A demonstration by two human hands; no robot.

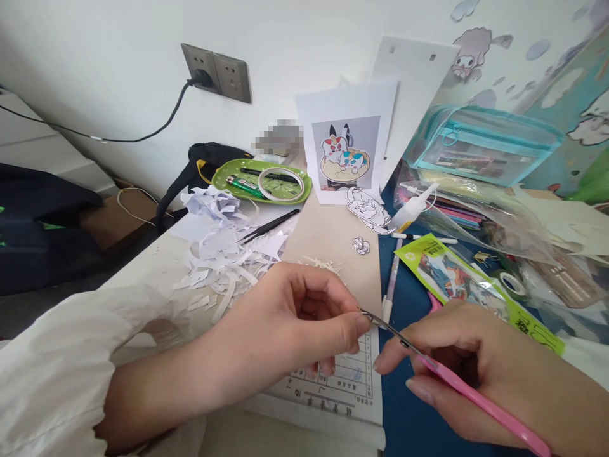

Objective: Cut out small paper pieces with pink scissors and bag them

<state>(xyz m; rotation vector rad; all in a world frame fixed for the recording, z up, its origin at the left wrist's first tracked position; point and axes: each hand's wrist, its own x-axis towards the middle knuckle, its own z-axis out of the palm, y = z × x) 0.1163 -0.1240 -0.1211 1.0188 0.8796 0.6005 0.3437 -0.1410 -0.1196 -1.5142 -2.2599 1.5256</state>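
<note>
Pink-handled scissors [480,401] are in my right hand [504,355], their metal blades pointing left to my other hand's fingertips. My left hand [285,324] pinches thumb against fingers at the blade tips; a tiny bit shows there, too small to make out. Beneath the hands lies a printed form pad [345,406] with a beige board [323,231] behind it. On that board rest a small black-and-white paper cutout [361,245] and a larger cutout [368,209]. Behind them a printed picture [346,152] of two cartoon animals stands upright.
White paper scraps [214,254] pile at the left, with black tweezers [271,226] across them. A green tray [221,178] holds a lighter and a tape roll. At the right are a glue bottle [416,206], pens, a yellow-green packet [428,254] and a turquoise pouch [504,143].
</note>
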